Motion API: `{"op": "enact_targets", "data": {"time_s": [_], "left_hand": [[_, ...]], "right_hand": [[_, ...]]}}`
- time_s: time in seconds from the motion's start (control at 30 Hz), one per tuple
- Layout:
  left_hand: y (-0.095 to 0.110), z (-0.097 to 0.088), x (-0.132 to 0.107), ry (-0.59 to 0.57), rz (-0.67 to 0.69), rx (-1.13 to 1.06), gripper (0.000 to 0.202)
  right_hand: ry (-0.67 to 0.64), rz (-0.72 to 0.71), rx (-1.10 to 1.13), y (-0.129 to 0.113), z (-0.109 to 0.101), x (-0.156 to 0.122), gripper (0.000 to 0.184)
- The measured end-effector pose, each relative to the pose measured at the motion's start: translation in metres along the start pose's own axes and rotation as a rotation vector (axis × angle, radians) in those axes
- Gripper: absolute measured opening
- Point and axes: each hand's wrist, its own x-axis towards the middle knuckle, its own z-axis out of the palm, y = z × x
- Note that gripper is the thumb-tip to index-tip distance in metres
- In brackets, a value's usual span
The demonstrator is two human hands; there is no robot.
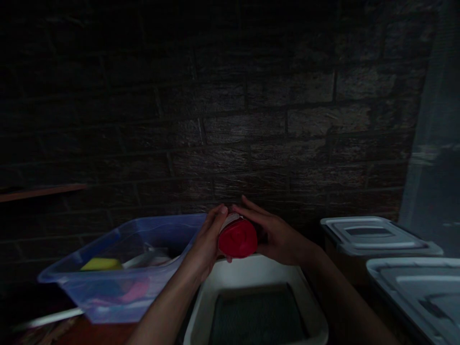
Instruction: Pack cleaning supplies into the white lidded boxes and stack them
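A red rounded container (237, 237) with a pale label along its upper edge is held up in front of me, one round end facing the camera. I cannot make out exactly what kind it is. My left hand (210, 239) is wrapped around its left side, the thumb on top and fingertips showing below. From the right, my right hand (275, 232) grips it with the fingers at its top edge, one finger raised. Below both hands stands a white tub (247, 270) with a dark rectangular thing (257, 316) inside.
On the left is a translucent blue bin (118, 275) holding a yellow item (101, 264) and other things. Two grey-lidded boxes, one farther back (377, 235) and one nearer (424, 292), stand at the right. A dark brick wall (230, 129) rises behind; a wooden shelf edge (43, 191) juts in at left.
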Motion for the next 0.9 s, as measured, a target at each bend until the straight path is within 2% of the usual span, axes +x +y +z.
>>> {"op": "enact_targets", "data": {"time_s": [0.07,0.17,0.3,0.37,0.47,0.53,0.67,0.73,0.9], "left_hand": [[0.0,0.0,-0.002,-0.012,-0.025,0.044,0.058],[0.0,0.0,-0.003,-0.01,0.031,0.042,0.063],[0.002,-0.003,-0.002,-0.205,0.127,0.025,0.063],[0.002,-0.006,-0.002,-0.292,0.17,0.088,0.065],[0.001,-0.006,-0.005,-0.336,0.267,0.258,0.073],[-0.001,-0.004,-0.005,-0.326,0.367,0.355,0.073],[-0.004,-0.004,-0.001,-0.222,0.613,0.508,0.078],[-0.004,-0.007,0.002,-0.209,0.678,0.571,0.079],[0.0,-0.014,0.004,-0.161,0.786,0.666,0.066]], "right_hand": [[0.002,-0.026,-0.027,0.003,0.002,0.002,0.092],[0.093,-0.012,0.048,0.006,0.004,0.003,0.088],[0.194,0.084,0.23,0.009,0.005,0.002,0.073],[0.229,0.105,0.287,0.01,0.004,0.001,0.07],[0.236,0.113,0.336,0.011,0.001,0.001,0.074],[0.224,0.097,0.348,0.011,-0.002,0.001,0.078],[0.201,0.06,0.329,0.007,-0.008,-0.001,0.08],[0.194,0.053,0.297,0.004,-0.009,-0.001,0.081],[0.158,0.056,0.273,0.001,-0.011,-0.002,0.083]]}}
